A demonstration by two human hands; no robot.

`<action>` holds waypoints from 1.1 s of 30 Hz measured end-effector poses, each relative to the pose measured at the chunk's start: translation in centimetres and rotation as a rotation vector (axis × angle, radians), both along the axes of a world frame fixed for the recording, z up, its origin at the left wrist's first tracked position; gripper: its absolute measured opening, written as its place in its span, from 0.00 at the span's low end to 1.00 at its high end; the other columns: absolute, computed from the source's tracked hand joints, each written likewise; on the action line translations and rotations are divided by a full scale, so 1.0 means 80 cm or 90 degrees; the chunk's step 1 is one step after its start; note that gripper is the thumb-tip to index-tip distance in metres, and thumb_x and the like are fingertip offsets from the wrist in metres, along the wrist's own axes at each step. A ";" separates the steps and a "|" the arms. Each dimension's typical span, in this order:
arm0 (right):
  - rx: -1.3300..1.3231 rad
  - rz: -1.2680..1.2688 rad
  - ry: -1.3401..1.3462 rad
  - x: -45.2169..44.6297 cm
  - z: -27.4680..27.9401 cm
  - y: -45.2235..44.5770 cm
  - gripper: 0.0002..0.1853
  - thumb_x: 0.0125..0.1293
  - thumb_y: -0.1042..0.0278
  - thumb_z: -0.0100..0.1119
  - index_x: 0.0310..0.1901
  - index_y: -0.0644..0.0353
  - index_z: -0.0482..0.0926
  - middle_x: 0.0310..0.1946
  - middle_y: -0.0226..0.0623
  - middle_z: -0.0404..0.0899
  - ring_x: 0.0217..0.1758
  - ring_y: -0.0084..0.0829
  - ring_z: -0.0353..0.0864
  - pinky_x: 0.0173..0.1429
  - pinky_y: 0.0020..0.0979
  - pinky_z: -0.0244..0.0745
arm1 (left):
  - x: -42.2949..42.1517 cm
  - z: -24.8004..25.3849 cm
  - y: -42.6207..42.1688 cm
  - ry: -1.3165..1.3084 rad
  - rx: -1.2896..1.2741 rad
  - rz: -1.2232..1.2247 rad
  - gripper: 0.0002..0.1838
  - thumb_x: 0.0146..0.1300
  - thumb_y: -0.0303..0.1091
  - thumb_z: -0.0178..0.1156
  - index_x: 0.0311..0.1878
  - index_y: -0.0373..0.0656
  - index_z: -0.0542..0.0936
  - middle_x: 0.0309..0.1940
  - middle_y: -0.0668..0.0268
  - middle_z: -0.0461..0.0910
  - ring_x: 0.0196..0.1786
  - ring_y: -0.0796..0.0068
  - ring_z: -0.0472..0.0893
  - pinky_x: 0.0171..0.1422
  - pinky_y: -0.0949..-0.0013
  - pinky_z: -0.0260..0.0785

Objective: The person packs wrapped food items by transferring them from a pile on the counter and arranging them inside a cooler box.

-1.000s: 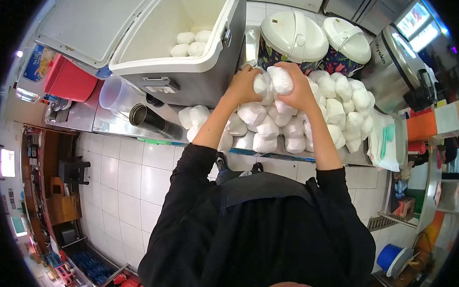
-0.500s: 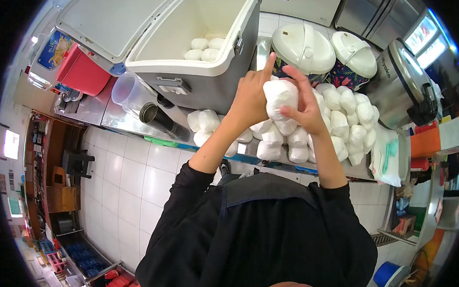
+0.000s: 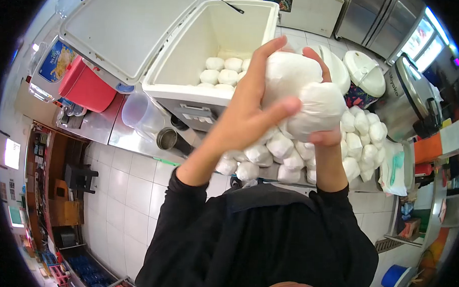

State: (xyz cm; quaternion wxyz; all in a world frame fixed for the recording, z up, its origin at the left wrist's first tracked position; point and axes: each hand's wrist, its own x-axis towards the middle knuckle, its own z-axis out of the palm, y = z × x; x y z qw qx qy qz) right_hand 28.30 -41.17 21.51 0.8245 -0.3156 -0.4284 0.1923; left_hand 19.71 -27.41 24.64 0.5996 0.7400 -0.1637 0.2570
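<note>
Raised above the counter, my left hand (image 3: 243, 116) and my right hand (image 3: 327, 138) clasp at least two round white wrapped bundles from both sides. One white wrapped bundle (image 3: 319, 111) is nearer the camera and overlaps a second bundle (image 3: 291, 74) behind it. The right hand is mostly hidden, with only some fingers showing around the bundles. Beneath the hands, a pile of similar bundles (image 3: 288, 159) lies along the counter. Beyond my left hand stands a grey cooler box (image 3: 155, 92) with its lid (image 3: 122, 28) open. Several white bundles (image 3: 221, 76) sit on its floor.
Two lidded containers (image 3: 366, 72) and a steel Miyako-marked cooker (image 3: 400, 94) stand behind the pile. Left of the cooler are a red bin (image 3: 90, 88), a clear plastic jug (image 3: 137, 110) and a dark metal cup (image 3: 168, 139). A plastic bag (image 3: 392, 172) lies right.
My hands have come up closer to the camera, now around at least two bundles where one showed before. The view has shifted, and more bundles inside the cooler are visible.
</note>
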 end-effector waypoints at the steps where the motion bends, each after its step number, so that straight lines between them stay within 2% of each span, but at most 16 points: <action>1: -0.043 -0.028 -0.046 -0.002 0.009 0.014 0.64 0.29 0.59 0.82 0.70 0.64 0.51 0.62 0.41 0.65 0.64 0.35 0.68 0.68 0.32 0.61 | 0.001 -0.009 -0.003 -0.076 -0.025 0.068 0.47 0.59 0.47 0.63 0.70 0.32 0.49 0.59 0.48 0.66 0.63 0.58 0.68 0.67 0.60 0.58; 4: -0.142 -0.216 -0.387 0.011 0.043 0.057 0.61 0.30 0.59 0.83 0.69 0.61 0.56 0.60 0.38 0.68 0.62 0.32 0.70 0.65 0.31 0.64 | -0.006 0.006 0.027 -0.093 -0.156 0.041 0.47 0.60 0.51 0.61 0.69 0.31 0.48 0.58 0.47 0.65 0.60 0.60 0.70 0.64 0.60 0.62; 7: -0.148 -0.124 -0.471 0.024 0.072 0.122 0.62 0.28 0.56 0.79 0.69 0.64 0.55 0.63 0.40 0.65 0.62 0.32 0.70 0.64 0.32 0.65 | -0.001 0.003 0.078 -0.161 -0.163 0.078 0.50 0.59 0.57 0.59 0.70 0.31 0.47 0.60 0.46 0.62 0.62 0.59 0.68 0.65 0.58 0.61; 9: -0.255 0.004 -0.371 0.039 0.090 0.167 0.61 0.28 0.58 0.79 0.69 0.62 0.56 0.60 0.38 0.68 0.60 0.31 0.72 0.64 0.31 0.66 | -0.004 0.005 0.128 -0.167 -0.086 0.155 0.51 0.61 0.59 0.57 0.71 0.31 0.45 0.63 0.45 0.61 0.67 0.55 0.65 0.67 0.56 0.59; 10: -0.307 0.068 -0.318 0.050 0.094 0.191 0.60 0.28 0.58 0.79 0.68 0.62 0.57 0.58 0.37 0.70 0.59 0.31 0.73 0.64 0.31 0.66 | -0.011 0.004 0.161 -0.163 0.031 0.275 0.50 0.61 0.57 0.57 0.71 0.31 0.45 0.63 0.44 0.60 0.68 0.53 0.64 0.68 0.56 0.59; 11: -0.377 0.148 -0.226 0.064 0.093 0.219 0.57 0.31 0.60 0.78 0.68 0.59 0.59 0.55 0.36 0.73 0.57 0.30 0.74 0.63 0.30 0.66 | -0.020 -0.001 0.194 -0.152 0.148 0.394 0.50 0.62 0.56 0.58 0.71 0.31 0.45 0.64 0.44 0.59 0.69 0.52 0.62 0.68 0.55 0.58; 12: -0.421 0.178 -0.231 0.090 0.079 0.247 0.46 0.39 0.62 0.78 0.63 0.58 0.65 0.51 0.38 0.75 0.56 0.32 0.74 0.61 0.33 0.69 | -0.022 -0.013 0.218 -0.163 0.168 0.461 0.47 0.62 0.53 0.58 0.71 0.31 0.47 0.64 0.44 0.60 0.69 0.52 0.63 0.68 0.55 0.58; 13: -0.517 0.180 -0.213 0.110 0.066 0.272 0.45 0.41 0.58 0.76 0.62 0.61 0.66 0.52 0.41 0.74 0.58 0.35 0.73 0.62 0.34 0.68 | -0.024 -0.026 0.242 -0.171 0.187 0.530 0.45 0.62 0.51 0.59 0.70 0.31 0.48 0.64 0.44 0.60 0.68 0.51 0.64 0.68 0.55 0.59; 14: -0.618 0.187 -0.182 0.128 0.046 0.296 0.47 0.40 0.58 0.75 0.64 0.60 0.63 0.54 0.41 0.73 0.59 0.35 0.71 0.63 0.34 0.67 | -0.024 -0.050 0.259 -0.198 0.105 0.550 0.42 0.63 0.47 0.60 0.68 0.31 0.52 0.63 0.44 0.62 0.67 0.51 0.67 0.68 0.55 0.60; 16: -0.821 0.209 -0.119 0.158 0.006 0.340 0.51 0.39 0.59 0.74 0.67 0.57 0.58 0.56 0.40 0.70 0.63 0.36 0.68 0.65 0.36 0.64 | -0.036 -0.105 0.295 -0.216 0.138 0.567 0.34 0.62 0.43 0.62 0.63 0.32 0.60 0.53 0.47 0.72 0.51 0.57 0.79 0.58 0.60 0.67; 19: -0.966 0.326 -0.096 0.178 -0.047 0.385 0.53 0.39 0.58 0.75 0.68 0.56 0.55 0.60 0.43 0.65 0.66 0.40 0.63 0.67 0.39 0.63 | -0.052 -0.140 0.301 -0.087 0.105 0.515 0.31 0.68 0.50 0.53 0.59 0.32 0.62 0.30 0.58 0.77 0.28 0.70 0.78 0.37 0.71 0.67; 22: -0.996 0.370 -0.084 0.182 -0.124 0.416 0.57 0.37 0.58 0.76 0.69 0.54 0.51 0.63 0.45 0.61 0.68 0.43 0.61 0.69 0.40 0.62 | -0.060 -0.145 0.310 -0.097 0.113 0.508 0.30 0.59 0.48 0.63 0.54 0.33 0.69 0.23 0.64 0.78 0.22 0.72 0.72 0.32 0.69 0.64; 23: -1.003 0.366 -0.054 0.172 -0.128 0.421 0.52 0.39 0.60 0.75 0.68 0.55 0.57 0.61 0.43 0.65 0.67 0.41 0.63 0.69 0.39 0.62 | -0.060 -0.144 0.312 -0.108 0.137 0.500 0.29 0.58 0.49 0.63 0.52 0.33 0.70 0.21 0.66 0.77 0.20 0.72 0.71 0.30 0.70 0.62; 26: -0.959 0.427 -0.181 0.165 -0.159 0.430 0.46 0.42 0.62 0.74 0.65 0.56 0.63 0.59 0.41 0.68 0.66 0.38 0.65 0.69 0.37 0.62 | -0.057 -0.142 0.321 -0.148 0.197 0.479 0.29 0.57 0.52 0.64 0.49 0.35 0.72 0.18 0.68 0.75 0.17 0.73 0.69 0.25 0.71 0.58; 29: -0.990 0.318 -0.171 0.148 -0.172 0.422 0.43 0.46 0.62 0.71 0.66 0.58 0.64 0.59 0.40 0.71 0.65 0.36 0.67 0.70 0.35 0.62 | -0.047 -0.143 0.320 -0.199 0.186 0.479 0.28 0.55 0.51 0.66 0.46 0.36 0.73 0.19 0.68 0.74 0.15 0.73 0.68 0.23 0.72 0.56; 33: -1.028 0.126 -0.225 0.122 -0.165 0.410 0.43 0.51 0.58 0.67 0.69 0.59 0.60 0.58 0.41 0.72 0.64 0.37 0.68 0.70 0.34 0.60 | -0.038 -0.142 0.326 -0.241 0.232 0.457 0.34 0.63 0.53 0.57 0.55 0.28 0.64 0.15 0.65 0.71 0.14 0.79 0.62 0.19 0.76 0.51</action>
